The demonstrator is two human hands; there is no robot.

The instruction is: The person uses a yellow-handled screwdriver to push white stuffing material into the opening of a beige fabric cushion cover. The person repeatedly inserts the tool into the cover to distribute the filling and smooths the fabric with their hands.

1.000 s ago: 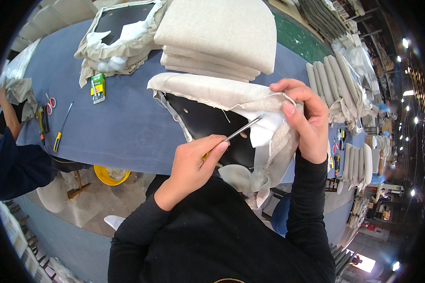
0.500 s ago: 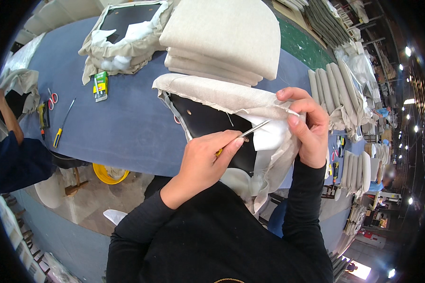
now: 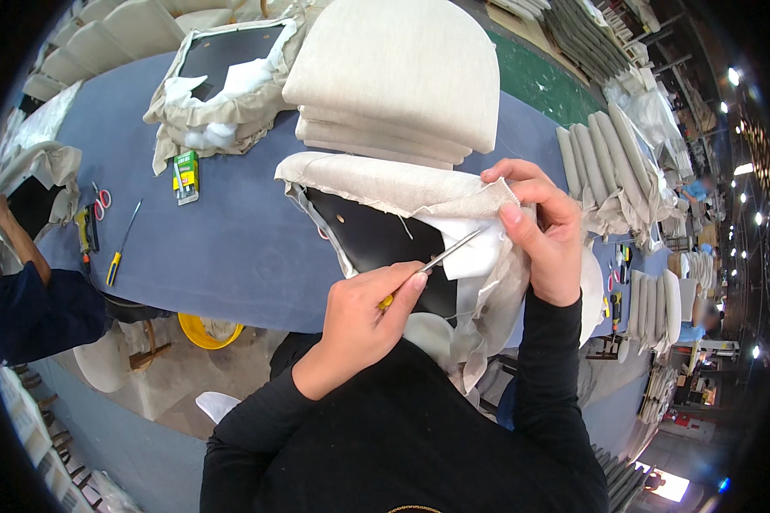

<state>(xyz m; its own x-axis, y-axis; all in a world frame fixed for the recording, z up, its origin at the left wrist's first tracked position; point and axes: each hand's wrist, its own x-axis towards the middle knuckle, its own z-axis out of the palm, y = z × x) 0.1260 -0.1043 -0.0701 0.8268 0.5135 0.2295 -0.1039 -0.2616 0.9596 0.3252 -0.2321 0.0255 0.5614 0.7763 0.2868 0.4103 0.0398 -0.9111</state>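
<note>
A seat pad's black base (image 3: 364,235) tilts before me, partly wrapped in beige fabric (image 3: 393,186) with white padding (image 3: 475,254) showing at the open corner. My left hand (image 3: 364,312) is closed around a screwdriver (image 3: 453,249); its yellow handle is mostly hidden in my palm and the metal shaft points toward the padding, up to the right. At the pad's far right corner, my right hand (image 3: 552,227) pinches the folded fabric edge between thumb and fingers. Loose fabric hangs down below that hand, over the near side.
Behind the pad stands a stack of beige seat pads (image 3: 393,77), with a half-covered pad (image 3: 227,73) beside it. A green-yellow box (image 3: 186,178), scissors (image 3: 102,200) and another yellow-handled screwdriver (image 3: 125,244) lie leftward on the blue table. A co-worker's arm (image 3: 21,235) reaches in at left.
The right hand has shifted slightly left with the fabric corner, whose edge now stands up between its fingers. The left hand and screwdriver have moved a little left and down. The view has shifted slightly.
</note>
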